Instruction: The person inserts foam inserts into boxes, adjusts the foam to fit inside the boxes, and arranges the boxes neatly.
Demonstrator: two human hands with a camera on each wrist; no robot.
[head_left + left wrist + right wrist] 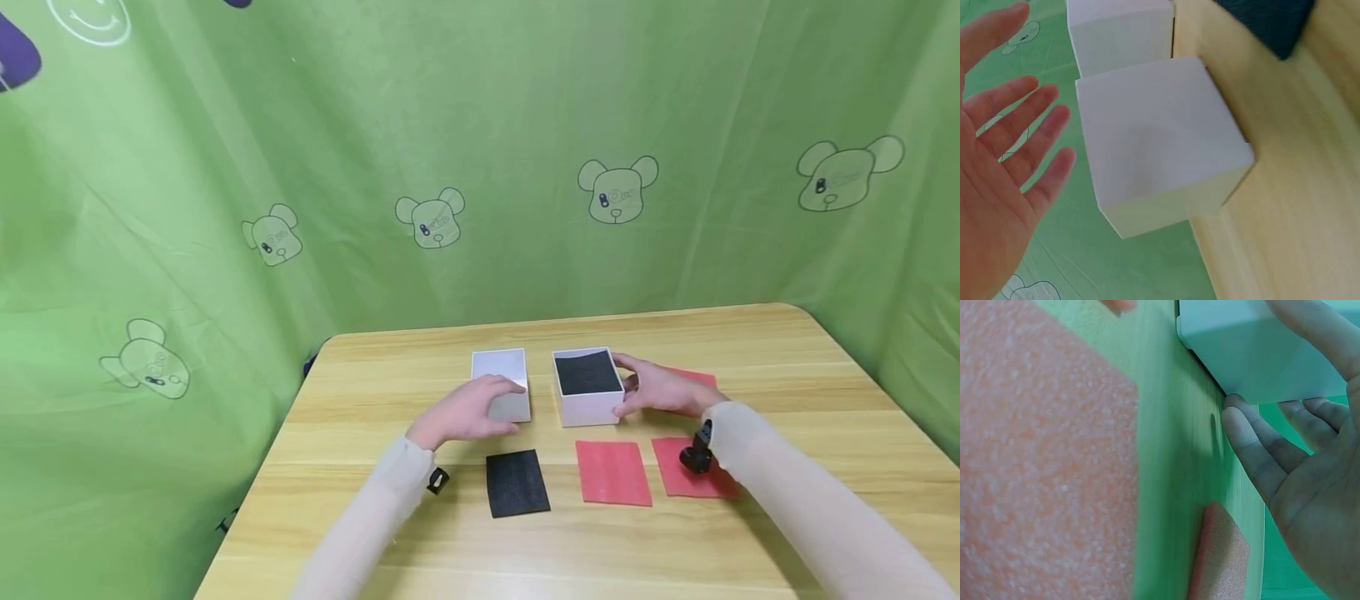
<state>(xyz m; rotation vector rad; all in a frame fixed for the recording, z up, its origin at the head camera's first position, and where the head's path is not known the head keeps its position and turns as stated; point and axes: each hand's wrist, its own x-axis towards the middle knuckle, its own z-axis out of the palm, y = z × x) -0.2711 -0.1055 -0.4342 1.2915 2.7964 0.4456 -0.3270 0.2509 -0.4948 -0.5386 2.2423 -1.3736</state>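
Observation:
My right hand (pixel 660 389) holds the right side of a white box (pixel 592 410), thumb near its front corner and fingers toward the back. A black foam sheet (pixel 588 373) lies inside this box. To its left stands a second white box (pixel 513 407), partly covered by my left hand (pixel 468 411) in the head view. In the left wrist view, that hand (pixel 1007 156) has its fingers spread loosely and apart from the white box (pixel 1154 131). The right wrist view shows the fingers (pixel 1257 447) along the bottom edge of the box (pixel 1266 356).
On the wooden table (pixel 450 550), a black foam sheet (pixel 517 483) lies in front of the left box. Two red foam sheets, one in the middle (pixel 613 472) and one under the right wrist (pixel 675 471), lie nearby. Another red sheet (pixel 697 377) shows behind the right hand.

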